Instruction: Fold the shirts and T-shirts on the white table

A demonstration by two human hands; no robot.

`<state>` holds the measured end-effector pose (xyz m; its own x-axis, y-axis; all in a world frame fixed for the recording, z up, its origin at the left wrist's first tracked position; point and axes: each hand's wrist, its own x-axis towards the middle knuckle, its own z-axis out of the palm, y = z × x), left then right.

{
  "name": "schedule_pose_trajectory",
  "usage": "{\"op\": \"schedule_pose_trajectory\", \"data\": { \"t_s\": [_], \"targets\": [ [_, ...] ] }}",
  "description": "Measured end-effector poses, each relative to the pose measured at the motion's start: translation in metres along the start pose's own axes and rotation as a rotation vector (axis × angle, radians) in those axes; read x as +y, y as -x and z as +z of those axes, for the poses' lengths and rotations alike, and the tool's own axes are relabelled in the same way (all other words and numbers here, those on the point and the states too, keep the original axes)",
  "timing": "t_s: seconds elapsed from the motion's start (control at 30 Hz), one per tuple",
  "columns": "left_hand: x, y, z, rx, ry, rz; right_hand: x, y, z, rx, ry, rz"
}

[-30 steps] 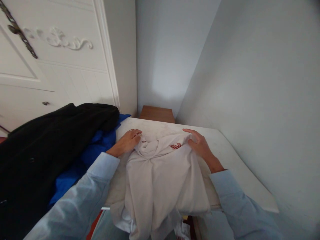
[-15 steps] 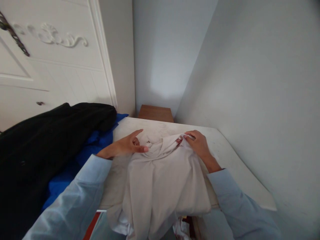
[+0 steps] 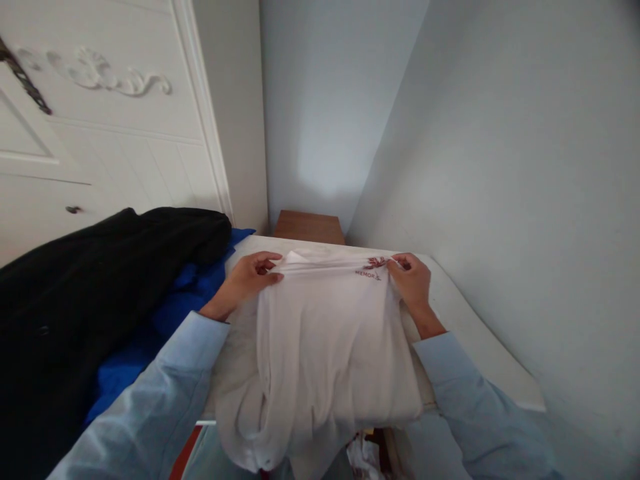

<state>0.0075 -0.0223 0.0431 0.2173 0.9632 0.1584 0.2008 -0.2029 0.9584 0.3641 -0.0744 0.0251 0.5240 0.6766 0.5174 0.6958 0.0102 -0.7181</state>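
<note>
Over the white tabletop [image 3: 456, 315], both hands [image 3: 245, 280] [image 3: 413, 280], set well apart, pinch the pale garment [image 3: 335, 333] along its far edge.

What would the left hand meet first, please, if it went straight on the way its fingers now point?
Most likely the white garment: its bunched upper edge lies right before the left hand, though exact contact is hard to judge.

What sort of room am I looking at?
Probably a bedroom or dressing area in a home: a white panelled cabinet with raised scrollwork, a black cloth garment, and a pale cloth top with a red print. Too little shows to be certain.
</note>
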Motion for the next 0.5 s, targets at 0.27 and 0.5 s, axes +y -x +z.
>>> {"op": "schedule_pose_trajectory", "data": {
  "t_s": [0.27, 0.5],
  "targets": [
    [-0.007, -0.004, -0.01, 0.346, -0.332, 0.096, 0.007, -0.003, -0.001, -0.097, 0.144, 0.111],
    [-0.011, -0.001, -0.001, -0.183, -0.545, 0.069, 0.019, -0.002, 0.01, -0.166, 0.129, -0.242]
  ]
}}
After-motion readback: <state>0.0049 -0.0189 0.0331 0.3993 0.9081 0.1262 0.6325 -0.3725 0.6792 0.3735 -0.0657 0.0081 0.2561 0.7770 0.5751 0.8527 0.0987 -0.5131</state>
